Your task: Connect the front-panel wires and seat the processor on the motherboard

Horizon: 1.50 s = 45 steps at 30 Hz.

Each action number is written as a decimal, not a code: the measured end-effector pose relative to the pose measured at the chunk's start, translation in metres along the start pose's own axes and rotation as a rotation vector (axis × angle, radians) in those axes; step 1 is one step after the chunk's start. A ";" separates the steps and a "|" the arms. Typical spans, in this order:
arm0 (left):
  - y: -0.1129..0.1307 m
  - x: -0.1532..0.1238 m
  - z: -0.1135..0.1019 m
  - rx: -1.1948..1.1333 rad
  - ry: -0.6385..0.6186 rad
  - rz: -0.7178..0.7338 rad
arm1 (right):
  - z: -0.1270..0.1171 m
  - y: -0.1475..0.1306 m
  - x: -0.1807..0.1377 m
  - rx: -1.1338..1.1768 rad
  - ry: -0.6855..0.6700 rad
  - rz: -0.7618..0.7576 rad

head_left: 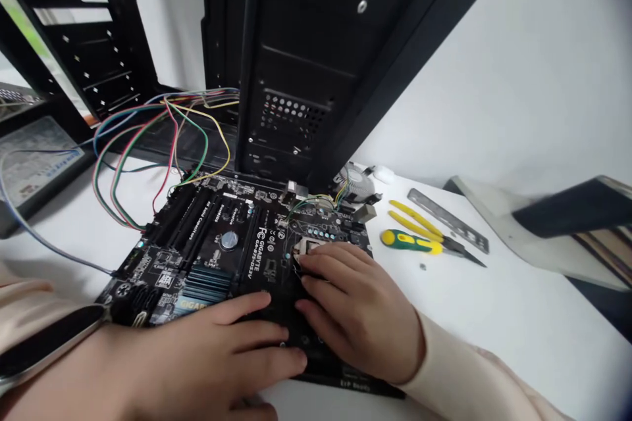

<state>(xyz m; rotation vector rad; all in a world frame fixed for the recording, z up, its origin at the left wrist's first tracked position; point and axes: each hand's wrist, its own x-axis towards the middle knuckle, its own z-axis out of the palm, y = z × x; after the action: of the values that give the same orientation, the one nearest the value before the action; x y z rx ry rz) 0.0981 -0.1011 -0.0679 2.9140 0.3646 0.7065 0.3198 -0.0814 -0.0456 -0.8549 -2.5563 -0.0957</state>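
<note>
Now: two hands, one motherboard point(212, 243)

Nearest, the left hand point(207, 355) lies flat and open on the motherboard. Beside it the right hand point(355, 309) curls fingertips onto the board; any grip is hidden. Right of both: one screwdriver point(409, 241), one pliers point(419, 220); beyond, one black case point(306, 66).

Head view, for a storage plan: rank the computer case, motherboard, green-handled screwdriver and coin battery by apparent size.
1. computer case, cut off by the frame's top
2. motherboard
3. green-handled screwdriver
4. coin battery
The case stands farther away yet looks largest, so the order is safe.
</note>
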 end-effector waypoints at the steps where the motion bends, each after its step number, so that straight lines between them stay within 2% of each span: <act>1: 0.000 0.000 0.000 -0.012 -0.012 -0.001 | 0.000 0.000 0.000 -0.011 0.001 -0.014; 6: 0.000 -0.001 -0.005 -0.095 -0.084 -0.044 | -0.001 0.000 0.000 -0.050 0.003 -0.042; 10: 0.000 -0.001 -0.007 -0.071 -0.105 -0.038 | 0.000 0.003 -0.001 0.034 -0.031 0.001; 16: -0.001 0.001 -0.006 -0.006 -0.078 0.042 | 0.000 0.010 -0.002 0.125 -0.062 0.032; 26: 0.000 0.006 -0.006 0.018 -0.002 0.031 | -0.004 0.009 0.000 0.132 -0.119 0.029; 32: 0.000 0.005 -0.007 0.032 -0.012 0.036 | -0.005 0.008 0.001 0.146 -0.132 0.039; 45: 0.001 0.005 -0.006 0.018 -0.045 0.047 | -0.010 0.014 -0.001 0.202 -0.133 -0.044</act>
<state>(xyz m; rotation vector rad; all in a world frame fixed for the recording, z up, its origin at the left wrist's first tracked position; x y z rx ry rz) 0.0992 -0.1001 -0.0601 2.9591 0.3005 0.6467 0.3330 -0.0726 -0.0381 -0.7501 -2.6518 0.2095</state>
